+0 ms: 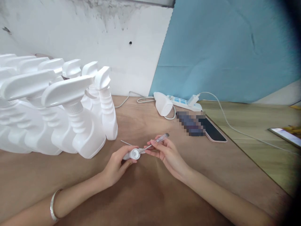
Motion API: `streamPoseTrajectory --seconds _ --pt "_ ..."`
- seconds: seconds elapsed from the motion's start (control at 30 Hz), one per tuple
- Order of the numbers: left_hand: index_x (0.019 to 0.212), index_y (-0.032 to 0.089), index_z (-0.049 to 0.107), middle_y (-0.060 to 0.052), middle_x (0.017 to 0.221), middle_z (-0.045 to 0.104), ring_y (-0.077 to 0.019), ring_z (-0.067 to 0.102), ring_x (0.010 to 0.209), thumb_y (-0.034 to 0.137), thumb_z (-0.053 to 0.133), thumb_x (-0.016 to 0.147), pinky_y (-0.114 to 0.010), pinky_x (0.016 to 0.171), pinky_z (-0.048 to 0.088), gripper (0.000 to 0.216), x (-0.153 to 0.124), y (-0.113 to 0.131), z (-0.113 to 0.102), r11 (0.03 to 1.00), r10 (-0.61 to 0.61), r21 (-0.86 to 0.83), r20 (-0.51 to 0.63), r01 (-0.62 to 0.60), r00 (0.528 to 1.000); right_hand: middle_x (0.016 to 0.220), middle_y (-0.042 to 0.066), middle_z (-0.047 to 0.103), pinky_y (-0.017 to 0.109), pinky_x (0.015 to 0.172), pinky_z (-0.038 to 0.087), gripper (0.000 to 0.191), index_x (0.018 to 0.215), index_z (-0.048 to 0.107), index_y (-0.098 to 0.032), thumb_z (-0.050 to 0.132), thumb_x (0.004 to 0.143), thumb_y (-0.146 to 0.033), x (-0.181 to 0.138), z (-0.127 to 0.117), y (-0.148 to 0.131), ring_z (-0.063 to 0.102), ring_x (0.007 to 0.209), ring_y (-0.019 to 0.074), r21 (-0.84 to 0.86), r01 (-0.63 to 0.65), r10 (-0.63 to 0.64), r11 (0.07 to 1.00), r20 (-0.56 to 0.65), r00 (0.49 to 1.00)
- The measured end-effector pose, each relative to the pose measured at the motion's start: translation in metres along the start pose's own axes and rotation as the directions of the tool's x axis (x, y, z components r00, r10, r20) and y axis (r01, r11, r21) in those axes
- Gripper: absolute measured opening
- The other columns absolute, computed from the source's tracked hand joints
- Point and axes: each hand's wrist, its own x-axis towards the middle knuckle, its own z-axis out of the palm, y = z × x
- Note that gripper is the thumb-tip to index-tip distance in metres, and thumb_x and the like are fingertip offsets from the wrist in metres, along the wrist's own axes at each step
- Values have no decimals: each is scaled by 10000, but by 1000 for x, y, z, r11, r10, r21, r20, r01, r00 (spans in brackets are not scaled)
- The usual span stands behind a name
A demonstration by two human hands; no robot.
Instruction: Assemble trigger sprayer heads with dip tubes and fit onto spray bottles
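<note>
Near the middle of the table, my left hand [121, 161] grips a white spray head [134, 153], its round collar turned up toward me. My right hand [168, 153] is closed around a screwdriver [160, 139] with a clear handle. The screwdriver's thin shaft slants down to the left, and its tip is at the collar's edge; whether it touches cannot be made out. Just beyond the left fingers a thin pale tube [126, 142] shows, partly hidden by the hands.
Several white spray bottles [88, 138] with trigger heads stand close together on the left. Toward the back are a white plastic piece [164, 104], a power strip [184, 103] with a plugged-in charger [193, 100] and cable, and a dark phone [215, 129]. Another lit phone [285, 136] is at far right.
</note>
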Motion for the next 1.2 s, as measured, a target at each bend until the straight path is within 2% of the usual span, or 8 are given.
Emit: streamPoseTrajectory --seconds 0.33,0.43,0.57,0.73,0.83,0.97,1.07,1.2 --pt "986 177 535 -67 954 567 -171 525 882 259 563 794 -276 749 431 211 -3 -1 2 971 188 156 -36 -180 981 570 -79 377 165 432 357 276 780 412 -188 635 666 -303 -5 6 4 423 471 59 114 -27 31 993 -31 999" --pt "980 178 532 -75 959 558 -181 513 895 226 555 791 -296 754 432 196 -2 -1 3 947 250 224 -69 -229 966 552 -86 321 141 343 138 239 793 453 -181 621 700 -323 -9 7 3 208 381 15 -138 -57 55 989 -18 998" --pt "993 193 541 -74 974 561 -187 497 888 152 534 780 -318 750 413 217 -3 -3 3 866 367 404 -115 -294 923 574 -80 345 153 347 86 281 824 497 -179 625 725 -409 -13 9 7 170 383 8 -356 -127 147 926 29 989" --pt "1075 300 551 -20 1032 611 -194 509 946 94 510 796 -340 811 311 349 -11 -9 0 583 603 704 -41 -405 797 691 -43 515 161 347 13 268 852 486 -174 542 780 -426 -15 10 19 128 347 -5 -186 -426 457 885 176 872" --pt "1129 342 520 20 1081 611 -180 544 956 110 524 810 -321 819 290 394 -17 -11 0 465 655 715 118 -522 746 559 -70 434 155 332 11 268 748 465 -160 492 799 -422 -15 9 30 134 328 2 -86 -557 559 826 250 791" --pt "1177 334 489 26 1122 591 -177 561 964 98 526 810 -309 822 293 437 -21 -13 0 495 628 658 181 -568 757 534 -61 386 149 306 27 253 711 453 -160 513 766 -399 -17 10 38 305 356 23 -32 -540 532 841 225 816" --pt "1138 308 525 4 1068 617 -187 553 956 111 550 796 -316 827 308 396 -16 -11 -1 527 650 666 85 -528 755 613 -18 467 140 308 59 242 771 486 -146 544 742 -380 -18 13 36 372 423 35 -85 -495 500 865 234 834" --pt "1020 220 548 -39 926 628 -164 564 843 195 538 808 -286 731 407 214 -6 -10 -2 846 420 424 -160 -322 893 699 17 524 157 328 53 240 834 470 -145 544 741 -354 -18 11 27 289 414 33 -201 -437 476 877 234 848"
